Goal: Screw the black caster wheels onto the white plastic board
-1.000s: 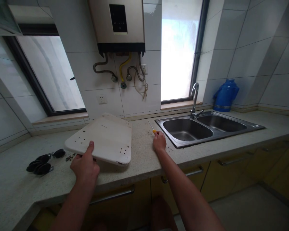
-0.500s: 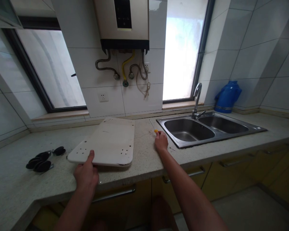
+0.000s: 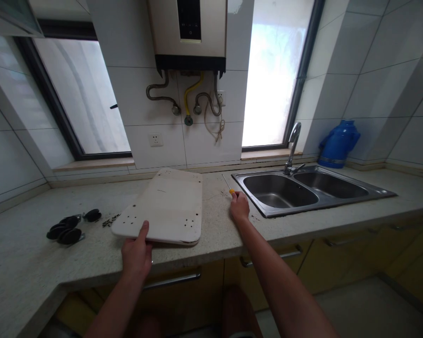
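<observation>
A white board (image 3: 169, 202) with small holes near its corners lies on the countertop, its near edge slightly raised. My left hand (image 3: 137, 253) grips that near edge, thumb on top and fingers underneath. In my right hand (image 3: 239, 205) is a screwdriver (image 3: 231, 190) with a yellow handle, its thin shaft pointing away toward the wall. The fist rests by the counter between the board and the sink. Left of the board lie several black caster wheels (image 3: 66, 228), and a small pile of screws (image 3: 110, 220) sits beside the board's left corner.
A double-bowl steel sink (image 3: 259, 210) with a faucet (image 3: 292, 150) is set into the countertop (image 3: 211, 246) on the right. A blue thermos-shaped jug (image 3: 339, 144) stands in the back corner. A water heater (image 3: 190, 37) with hoses hangs on the tiled wall.
The board has shifted slightly right with my left hand, and the pile of screws now shows by its left corner. The right hand still holds the screwdriver. The view has turned a little left.
</observation>
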`<state>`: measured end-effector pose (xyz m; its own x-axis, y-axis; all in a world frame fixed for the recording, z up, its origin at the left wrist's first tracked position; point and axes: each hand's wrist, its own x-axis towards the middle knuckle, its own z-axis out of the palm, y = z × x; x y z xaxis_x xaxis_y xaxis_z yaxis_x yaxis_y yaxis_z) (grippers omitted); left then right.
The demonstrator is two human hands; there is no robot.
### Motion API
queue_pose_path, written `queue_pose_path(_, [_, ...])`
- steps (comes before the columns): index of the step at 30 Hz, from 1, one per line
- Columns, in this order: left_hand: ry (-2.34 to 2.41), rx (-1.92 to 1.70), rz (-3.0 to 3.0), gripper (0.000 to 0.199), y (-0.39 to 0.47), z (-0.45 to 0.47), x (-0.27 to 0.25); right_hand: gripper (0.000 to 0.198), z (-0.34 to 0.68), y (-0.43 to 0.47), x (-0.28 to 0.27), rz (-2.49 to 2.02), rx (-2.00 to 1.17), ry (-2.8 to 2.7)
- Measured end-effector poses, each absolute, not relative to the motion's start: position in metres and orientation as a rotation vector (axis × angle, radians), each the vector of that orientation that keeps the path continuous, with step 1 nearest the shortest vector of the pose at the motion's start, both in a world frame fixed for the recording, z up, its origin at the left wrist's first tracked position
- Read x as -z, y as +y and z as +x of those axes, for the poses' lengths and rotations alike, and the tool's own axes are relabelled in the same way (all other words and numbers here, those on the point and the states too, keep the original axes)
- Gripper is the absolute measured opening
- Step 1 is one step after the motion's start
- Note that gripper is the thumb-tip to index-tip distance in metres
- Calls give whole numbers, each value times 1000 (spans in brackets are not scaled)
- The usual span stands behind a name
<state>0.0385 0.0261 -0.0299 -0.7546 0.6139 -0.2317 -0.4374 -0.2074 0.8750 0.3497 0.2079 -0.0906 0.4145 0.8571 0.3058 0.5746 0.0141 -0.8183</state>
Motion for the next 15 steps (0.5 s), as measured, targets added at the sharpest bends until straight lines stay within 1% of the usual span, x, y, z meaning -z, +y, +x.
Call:
queue_pose_path(7, [1329, -2093, 255, 21, 28, 53, 42, 40, 349, 206, 90, -1683, -348, -1276])
queue_pose_path(12, [1376, -2071, 278, 21, 21, 63, 50, 40, 348, 206, 88, -1701, -329, -1300])
queue_pose_path(15, [1399, -2052, 303, 25, 16, 75, 54, 40, 347, 208, 88, -1702, -307, -1325])
